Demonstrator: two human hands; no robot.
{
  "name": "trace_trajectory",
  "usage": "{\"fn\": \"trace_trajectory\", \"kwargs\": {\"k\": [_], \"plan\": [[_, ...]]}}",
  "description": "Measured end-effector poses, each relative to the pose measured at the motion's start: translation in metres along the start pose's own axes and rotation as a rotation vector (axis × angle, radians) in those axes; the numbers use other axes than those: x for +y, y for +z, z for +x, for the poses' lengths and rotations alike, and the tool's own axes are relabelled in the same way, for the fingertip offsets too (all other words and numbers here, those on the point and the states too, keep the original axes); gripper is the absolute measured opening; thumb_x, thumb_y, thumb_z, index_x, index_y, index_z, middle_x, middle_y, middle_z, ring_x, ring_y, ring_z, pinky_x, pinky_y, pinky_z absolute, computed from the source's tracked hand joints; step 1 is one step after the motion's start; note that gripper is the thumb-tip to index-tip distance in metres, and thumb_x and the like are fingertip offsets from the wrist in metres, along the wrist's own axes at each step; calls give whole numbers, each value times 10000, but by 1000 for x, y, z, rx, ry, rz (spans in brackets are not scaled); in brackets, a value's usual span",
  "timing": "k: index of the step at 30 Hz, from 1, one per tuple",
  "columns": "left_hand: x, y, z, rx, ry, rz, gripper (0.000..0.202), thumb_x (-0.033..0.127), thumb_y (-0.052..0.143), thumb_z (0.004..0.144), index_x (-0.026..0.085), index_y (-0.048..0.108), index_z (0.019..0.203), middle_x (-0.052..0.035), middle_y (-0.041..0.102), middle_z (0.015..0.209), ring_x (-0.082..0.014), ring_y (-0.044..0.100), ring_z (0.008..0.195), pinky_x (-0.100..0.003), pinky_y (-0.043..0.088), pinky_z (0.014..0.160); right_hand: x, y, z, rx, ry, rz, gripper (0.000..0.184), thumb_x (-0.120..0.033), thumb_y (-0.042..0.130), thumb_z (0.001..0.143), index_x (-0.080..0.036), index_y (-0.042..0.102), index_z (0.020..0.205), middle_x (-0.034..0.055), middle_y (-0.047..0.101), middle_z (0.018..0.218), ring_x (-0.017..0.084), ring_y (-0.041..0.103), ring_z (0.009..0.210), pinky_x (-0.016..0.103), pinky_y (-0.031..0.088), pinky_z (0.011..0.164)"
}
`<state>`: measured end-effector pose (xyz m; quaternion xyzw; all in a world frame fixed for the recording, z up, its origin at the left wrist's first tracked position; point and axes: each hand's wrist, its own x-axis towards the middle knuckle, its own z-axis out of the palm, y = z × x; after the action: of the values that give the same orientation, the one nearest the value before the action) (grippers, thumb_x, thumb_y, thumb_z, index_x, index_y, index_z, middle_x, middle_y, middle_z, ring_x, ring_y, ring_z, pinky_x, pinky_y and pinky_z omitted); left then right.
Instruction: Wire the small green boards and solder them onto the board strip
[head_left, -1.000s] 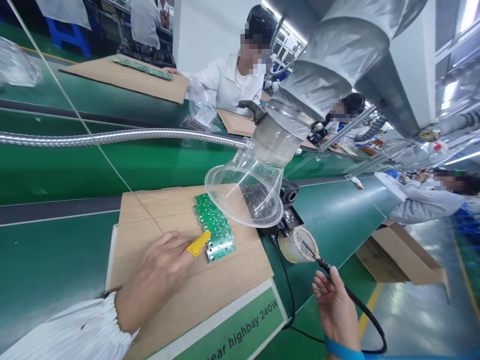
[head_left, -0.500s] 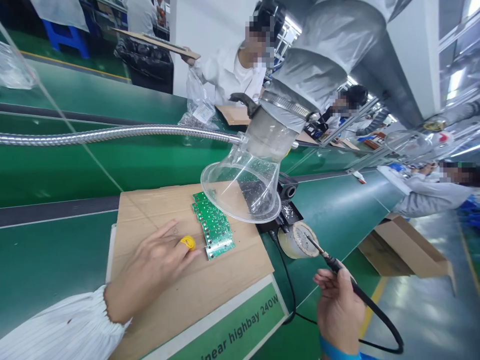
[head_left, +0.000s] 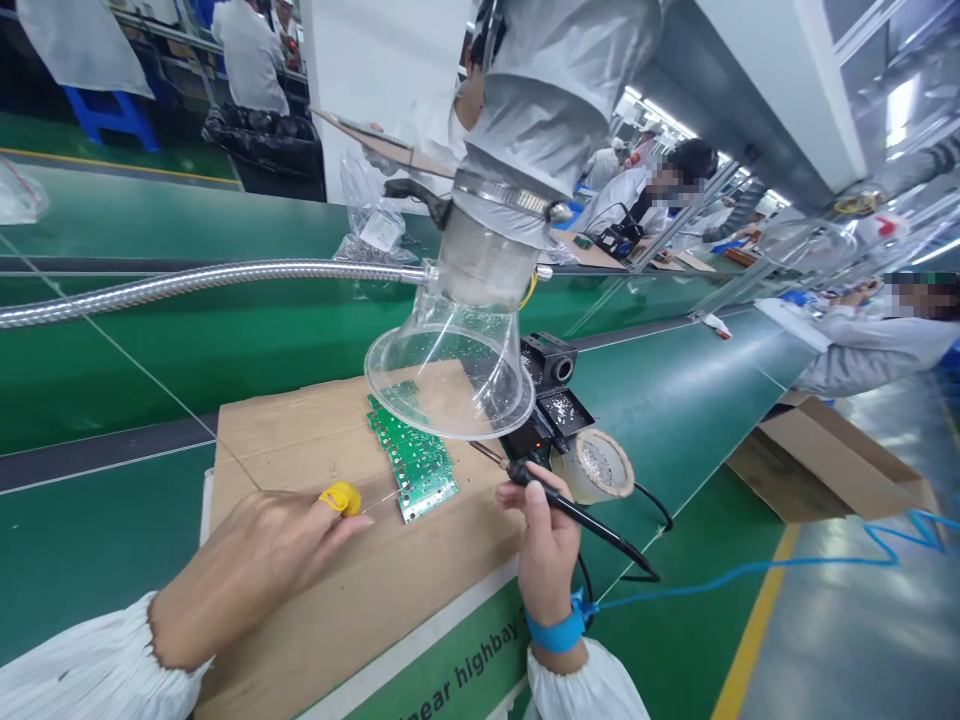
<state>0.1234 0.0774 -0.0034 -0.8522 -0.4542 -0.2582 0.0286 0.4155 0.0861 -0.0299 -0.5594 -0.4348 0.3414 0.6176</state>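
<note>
My left hand point(head_left: 255, 545), with a yellow finger cot point(head_left: 341, 497) on one finger, pinches a thin solder wire point(head_left: 381, 499). The wire's end reaches the near left edge of a green circuit board point(head_left: 420, 470), while its other length runs up to the left. The board lies flat on a cardboard sheet point(head_left: 292, 440). In my right hand point(head_left: 544, 545), wearing a blue wrist strap point(head_left: 556, 632), is a soldering iron point(head_left: 577, 512) gripped by its black handle. Its tip points left, apart from the board, near the rim of a clear funnel.
The clear fume funnel point(head_left: 450, 415) hangs over the board's far end, with a metal flexible hose point(head_left: 225, 280) at its left. A black soldering stand point(head_left: 551, 365) and a round tub point(head_left: 600, 465) stand right of the cardboard. A blue cord point(head_left: 735, 573) trails rightward. Co-workers sit beyond.
My right hand has brought the soldering iron left, from the round tub towards the board. My left hand has drawn slightly left, and its fingers are more closed. The view has shifted.
</note>
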Motion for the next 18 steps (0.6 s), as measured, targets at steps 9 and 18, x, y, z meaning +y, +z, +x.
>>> {"fn": "trace_trajectory", "kwargs": {"k": [9,18], "plan": [[-5,3,10,26,-31,159,380,432,471,1051,247,486,719,57,470,503,-153,457,400,-347,233,486,12,10,9,23,128,90,411,-546,702,899,-186,658,1092,34,764,765,192,717,647,356,603,642],[-3,27,29,72,-98,74,305,298,561,999,221,562,704,-19,628,684,-196,596,673,-360,451,733,13,16,11,-18,140,16,392,-545,735,865,-192,687,1029,46,767,798,194,740,664,372,643,684]]}}
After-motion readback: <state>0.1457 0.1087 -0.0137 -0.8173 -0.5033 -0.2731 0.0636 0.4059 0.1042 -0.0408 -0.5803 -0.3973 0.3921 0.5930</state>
